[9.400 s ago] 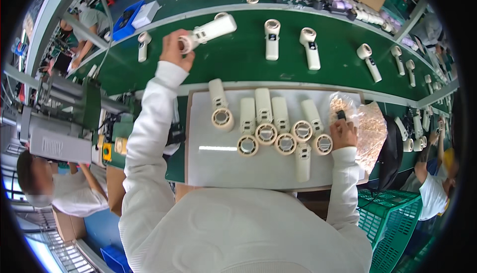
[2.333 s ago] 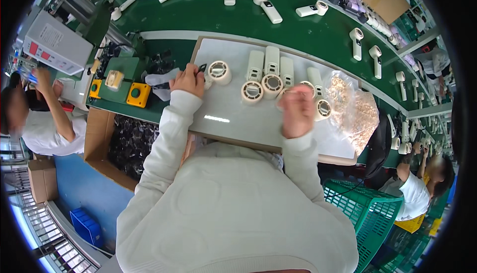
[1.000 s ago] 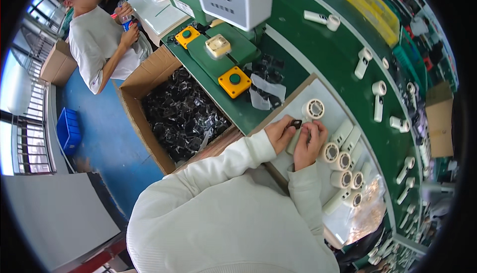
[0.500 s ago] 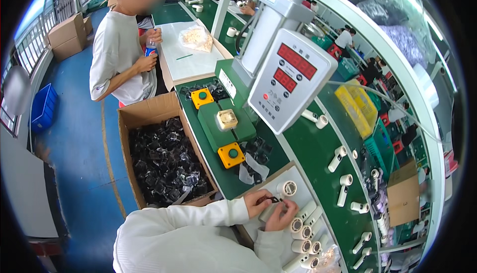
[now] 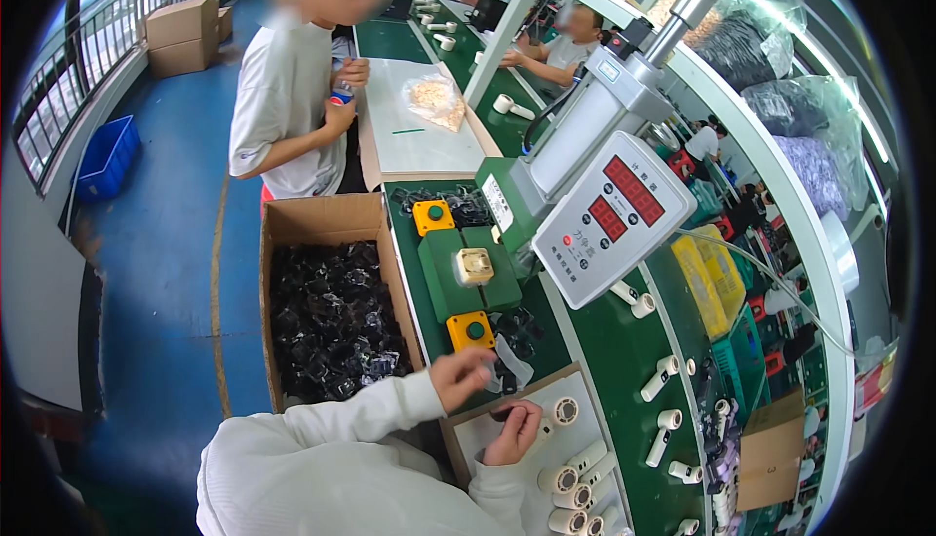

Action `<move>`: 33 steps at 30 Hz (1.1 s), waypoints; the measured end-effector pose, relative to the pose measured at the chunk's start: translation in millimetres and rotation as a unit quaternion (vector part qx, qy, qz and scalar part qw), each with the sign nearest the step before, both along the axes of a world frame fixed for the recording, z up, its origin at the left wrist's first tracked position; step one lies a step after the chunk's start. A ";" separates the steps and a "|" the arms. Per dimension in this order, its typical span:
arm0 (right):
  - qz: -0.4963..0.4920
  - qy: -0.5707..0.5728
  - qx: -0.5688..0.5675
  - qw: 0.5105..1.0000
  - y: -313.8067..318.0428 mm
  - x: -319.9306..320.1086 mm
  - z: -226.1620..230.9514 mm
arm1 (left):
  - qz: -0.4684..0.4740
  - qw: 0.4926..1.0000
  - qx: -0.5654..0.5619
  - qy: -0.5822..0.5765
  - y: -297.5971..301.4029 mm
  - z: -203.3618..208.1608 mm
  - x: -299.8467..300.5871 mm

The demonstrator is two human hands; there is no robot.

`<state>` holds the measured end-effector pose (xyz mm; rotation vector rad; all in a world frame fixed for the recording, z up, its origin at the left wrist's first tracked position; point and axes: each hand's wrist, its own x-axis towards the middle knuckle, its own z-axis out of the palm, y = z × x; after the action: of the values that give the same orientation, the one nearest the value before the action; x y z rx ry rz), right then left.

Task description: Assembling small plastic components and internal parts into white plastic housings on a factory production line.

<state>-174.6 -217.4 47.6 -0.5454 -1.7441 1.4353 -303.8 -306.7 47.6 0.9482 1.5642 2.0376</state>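
Note:
My left hand (image 5: 458, 378), slightly smeared, is held above the near edge of a cardboard tray (image 5: 577, 372), below the lower yellow button box (image 5: 472, 332). Its fingers are curled; I cannot see what, if anything, is in them. My right hand (image 5: 515, 433) is over the tray, closed on a small dark part (image 5: 503, 414). Next to it lies a cream hair-dryer body (image 5: 565, 410), its handle partly hidden by the hand. Several more cream bodies (image 5: 559, 479) lie in the tray nearer to me.
Left of the bench stands a carton (image 5: 328, 207) full of black parts (image 5: 336, 307). A green press fixture (image 5: 444, 278) and a counter display (image 5: 614, 219) are ahead. Cream bodies (image 5: 660, 378) lie along the green belt on the right. A person (image 5: 283, 107) stands beyond the carton.
My hands were together over the tray with a dark part between them. They have come apart, the left moving up toward the button box. The view has shifted, too.

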 end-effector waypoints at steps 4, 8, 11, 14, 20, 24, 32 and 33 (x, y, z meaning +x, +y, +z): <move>0.068 -0.011 -0.100 0.993 -18.1 -15.4 3.1 | 0.093 0.992 0.053 -0.063 -25.9 -0.4 -43.3; 0.095 -0.024 -0.136 0.986 -20.8 -23.7 -6.8 | 0.141 0.985 0.056 -0.079 -54.7 -7.9 -75.3; 0.096 -0.033 -0.138 0.985 -18.8 -27.0 -14.1 | 0.224 0.970 0.028 -0.086 -71.2 -12.5 -92.4; 0.108 -0.051 -0.142 0.983 -16.9 -27.0 -15.8 | 0.266 0.956 0.013 -0.121 -87.7 -35.8 -118.0; 0.108 -0.052 -0.190 0.974 -14.4 -24.4 -9.6 | 0.311 0.926 0.006 -0.213 -97.8 -51.0 -148.6; 0.114 -0.060 -0.187 0.974 -11.6 -24.0 -13.3 | 0.302 0.923 -0.011 -0.238 -86.9 -51.4 -150.2; 0.123 -0.071 -0.196 0.970 -12.4 -24.1 -10.2 | 0.275 0.922 -0.015 -0.271 -78.5 -72.4 -158.7; 0.119 -0.065 -0.203 0.970 -11.3 -23.4 -11.6 | 0.267 0.920 -0.006 -0.287 -78.1 -70.7 -159.8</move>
<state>-198.0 -228.6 36.0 -0.6726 -1.6633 1.9889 -463.6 -384.8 -23.1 -0.1371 1.5853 2.3486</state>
